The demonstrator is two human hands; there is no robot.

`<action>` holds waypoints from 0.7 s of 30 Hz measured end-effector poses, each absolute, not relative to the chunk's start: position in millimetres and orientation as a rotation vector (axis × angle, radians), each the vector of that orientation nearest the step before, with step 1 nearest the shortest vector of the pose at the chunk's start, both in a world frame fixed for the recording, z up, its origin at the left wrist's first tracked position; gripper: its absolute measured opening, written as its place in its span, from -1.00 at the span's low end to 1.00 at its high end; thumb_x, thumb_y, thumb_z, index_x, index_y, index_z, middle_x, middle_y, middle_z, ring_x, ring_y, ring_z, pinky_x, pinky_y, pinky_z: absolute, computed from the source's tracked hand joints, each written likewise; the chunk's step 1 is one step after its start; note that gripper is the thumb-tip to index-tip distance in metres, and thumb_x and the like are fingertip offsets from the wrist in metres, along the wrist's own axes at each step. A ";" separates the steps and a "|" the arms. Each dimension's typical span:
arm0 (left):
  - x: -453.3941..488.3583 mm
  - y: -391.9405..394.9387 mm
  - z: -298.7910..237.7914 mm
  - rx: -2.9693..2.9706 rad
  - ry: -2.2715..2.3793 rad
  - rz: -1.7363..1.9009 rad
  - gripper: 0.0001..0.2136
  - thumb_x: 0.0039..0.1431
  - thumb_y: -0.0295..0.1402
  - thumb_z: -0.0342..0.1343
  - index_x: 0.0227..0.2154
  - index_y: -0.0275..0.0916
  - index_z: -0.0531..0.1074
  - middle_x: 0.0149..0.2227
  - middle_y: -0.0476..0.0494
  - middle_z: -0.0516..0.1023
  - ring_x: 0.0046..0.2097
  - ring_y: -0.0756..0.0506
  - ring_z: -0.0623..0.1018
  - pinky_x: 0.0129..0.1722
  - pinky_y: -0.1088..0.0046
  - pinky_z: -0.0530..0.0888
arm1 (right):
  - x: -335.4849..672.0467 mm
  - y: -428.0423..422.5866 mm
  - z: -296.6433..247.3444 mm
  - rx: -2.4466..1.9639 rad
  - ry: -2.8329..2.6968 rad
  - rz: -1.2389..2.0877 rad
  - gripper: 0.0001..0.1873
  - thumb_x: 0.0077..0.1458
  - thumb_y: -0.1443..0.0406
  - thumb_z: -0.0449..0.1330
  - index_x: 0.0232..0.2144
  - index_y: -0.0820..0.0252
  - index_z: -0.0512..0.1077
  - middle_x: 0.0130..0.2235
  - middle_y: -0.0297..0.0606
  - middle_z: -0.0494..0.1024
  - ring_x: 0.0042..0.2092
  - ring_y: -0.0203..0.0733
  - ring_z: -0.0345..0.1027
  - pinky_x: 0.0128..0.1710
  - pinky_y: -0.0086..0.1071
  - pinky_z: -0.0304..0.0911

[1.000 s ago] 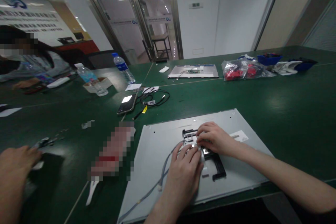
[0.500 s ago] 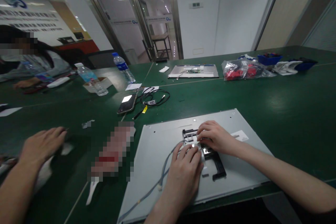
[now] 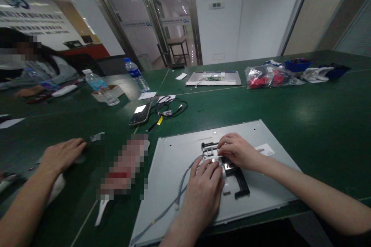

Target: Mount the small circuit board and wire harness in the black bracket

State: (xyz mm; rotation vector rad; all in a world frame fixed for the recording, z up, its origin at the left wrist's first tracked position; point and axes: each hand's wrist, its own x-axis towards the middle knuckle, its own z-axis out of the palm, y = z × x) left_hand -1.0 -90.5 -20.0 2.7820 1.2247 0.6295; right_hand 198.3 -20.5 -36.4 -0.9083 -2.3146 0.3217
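Observation:
A large pale metal-backed panel (image 3: 162,185) lies flat in front of me, apparently a display panel seen from its back. On its middle sits a black bracket (image 3: 242,185) with metal parts. My left hand (image 3: 205,187) rests over the bracket's left side, fingers bent and tips down by the end of a grey cable (image 3: 182,185). Across from it, my right hand (image 3: 236,150) has its fingers curled down onto the bracket's upper part, close to the left fingertips. Whatever is between the fingers of either hand is hidden. A white label (image 3: 265,149) lies beside my right wrist.
Another person's hand (image 3: 62,156) reaches in at left. Beside the panel lies a pixelated reddish item (image 3: 124,170). Farther back are a phone (image 3: 140,114), a black cable (image 3: 185,106), bottles (image 3: 106,90), a second panel (image 3: 214,81), and a plastic bag with red things (image 3: 269,78).
The other person's hand at left has moved to the right and slightly farther from me. My own hands and the panel have hardly moved.

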 end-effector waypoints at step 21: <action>-1.0 -90.3 -22.5 2.768 1.242 0.594 -0.77 0.23 -0.45 0.02 -0.06 -0.20 0.40 -0.02 -0.13 0.50 0.07 -0.20 0.41 0.22 0.00 0.20 | 197.8 -20.5 -35.1 -0.906 -2.301 0.343 -0.87 0.15 0.45 0.20 -0.32 0.14 0.50 -0.22 -0.29 0.56 -0.08 -0.16 0.35 -0.01 -0.20 0.17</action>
